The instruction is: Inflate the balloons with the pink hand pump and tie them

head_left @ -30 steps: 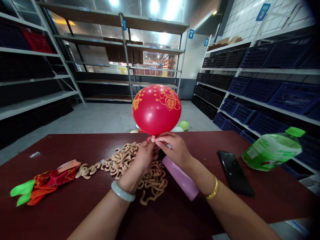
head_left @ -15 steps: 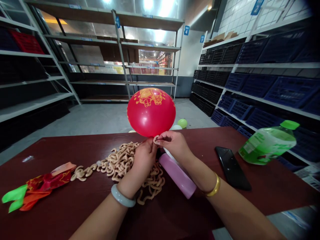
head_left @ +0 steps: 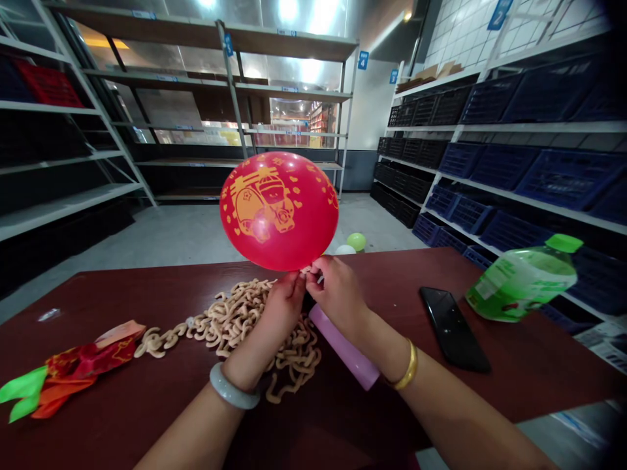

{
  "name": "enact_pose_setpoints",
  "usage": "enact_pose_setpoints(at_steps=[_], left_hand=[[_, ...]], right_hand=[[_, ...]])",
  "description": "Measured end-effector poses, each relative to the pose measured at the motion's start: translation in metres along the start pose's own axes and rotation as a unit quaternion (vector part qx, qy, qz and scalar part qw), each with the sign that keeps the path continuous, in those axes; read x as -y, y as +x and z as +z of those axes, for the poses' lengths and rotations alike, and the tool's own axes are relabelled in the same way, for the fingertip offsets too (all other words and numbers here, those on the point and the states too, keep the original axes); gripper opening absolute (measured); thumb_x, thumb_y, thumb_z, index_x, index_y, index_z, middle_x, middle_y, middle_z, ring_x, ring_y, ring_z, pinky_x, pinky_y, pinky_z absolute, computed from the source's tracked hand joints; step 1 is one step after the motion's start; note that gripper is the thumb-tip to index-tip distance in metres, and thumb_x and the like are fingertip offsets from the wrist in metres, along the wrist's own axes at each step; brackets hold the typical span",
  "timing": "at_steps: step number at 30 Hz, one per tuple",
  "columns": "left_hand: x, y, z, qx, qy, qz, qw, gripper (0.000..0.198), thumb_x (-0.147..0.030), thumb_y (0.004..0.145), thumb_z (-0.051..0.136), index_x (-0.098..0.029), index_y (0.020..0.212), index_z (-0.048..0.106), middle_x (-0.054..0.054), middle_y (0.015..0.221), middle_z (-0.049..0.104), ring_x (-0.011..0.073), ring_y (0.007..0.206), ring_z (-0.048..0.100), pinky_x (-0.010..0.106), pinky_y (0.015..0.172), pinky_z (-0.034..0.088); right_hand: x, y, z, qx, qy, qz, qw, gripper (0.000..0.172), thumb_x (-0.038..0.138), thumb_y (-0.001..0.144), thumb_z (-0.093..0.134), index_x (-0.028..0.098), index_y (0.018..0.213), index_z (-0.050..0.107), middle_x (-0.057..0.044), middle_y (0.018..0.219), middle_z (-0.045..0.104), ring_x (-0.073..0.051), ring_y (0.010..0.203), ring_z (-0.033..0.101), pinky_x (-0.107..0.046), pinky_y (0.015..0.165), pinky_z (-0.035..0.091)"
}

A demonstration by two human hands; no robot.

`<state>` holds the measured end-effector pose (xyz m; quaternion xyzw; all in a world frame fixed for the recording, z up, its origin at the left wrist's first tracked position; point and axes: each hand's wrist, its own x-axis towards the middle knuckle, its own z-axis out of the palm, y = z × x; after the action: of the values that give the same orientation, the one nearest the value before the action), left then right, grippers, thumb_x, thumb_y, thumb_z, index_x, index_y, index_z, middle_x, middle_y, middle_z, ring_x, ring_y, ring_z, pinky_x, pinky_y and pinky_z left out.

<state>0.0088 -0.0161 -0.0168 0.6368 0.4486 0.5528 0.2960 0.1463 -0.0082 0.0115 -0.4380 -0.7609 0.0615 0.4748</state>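
Tipped leftward since, red balloon (head_left: 279,210); left hand (head_left: 285,308) and right hand (head_left: 339,295) fingers pinch its neck (just beneath).

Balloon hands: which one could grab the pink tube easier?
Probably the right. The right hand sits just above the pink tube, while the left hand is over the beige chain. Both pinch the neck of the red balloon.

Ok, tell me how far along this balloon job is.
Done: the red balloon is fully inflated, and other balloons lie on the floor behind the table. In hand: the left hand and right hand pinch its neck. Left, seemingly: the beige chain lies loose, and flat balloons wait by the table's left edge.
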Motion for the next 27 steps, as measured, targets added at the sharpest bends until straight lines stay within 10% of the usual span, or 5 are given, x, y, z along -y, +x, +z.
enact_pose_setpoints(at_steps=[14,27], left_hand=[[-0.001,0.001,-0.004,-0.03,0.03,-0.024,0.999,0.015,-0.029,0.089,0.061,-0.02,0.077,0.065,0.004,0.073,0.065,0.0187,0.07,0.056,0.028,0.072,0.042],[-0.004,0.0,-0.003,0.032,0.024,0.01,0.999,0.018,-0.029,0.092,0.058,-0.02,0.081,0.068,0.007,0.082,0.069,0.021,0.079,0.061,0.03,0.08,0.045]], right_hand=[[-0.003,0.004,-0.001,0.1,0.229,0.14,0.958,0.014,0.023,0.088,0.065,0.023,0.093,0.078,-0.002,0.083,0.077,-0.015,0.058,0.065,-0.028,0.058,0.052],[-0.004,0.002,-0.005,0.011,0.027,0.009,1.0,0.013,0.01,0.077,0.065,0.022,0.076,0.06,-0.003,0.084,0.067,-0.019,0.079,0.062,-0.029,0.07,0.047]])
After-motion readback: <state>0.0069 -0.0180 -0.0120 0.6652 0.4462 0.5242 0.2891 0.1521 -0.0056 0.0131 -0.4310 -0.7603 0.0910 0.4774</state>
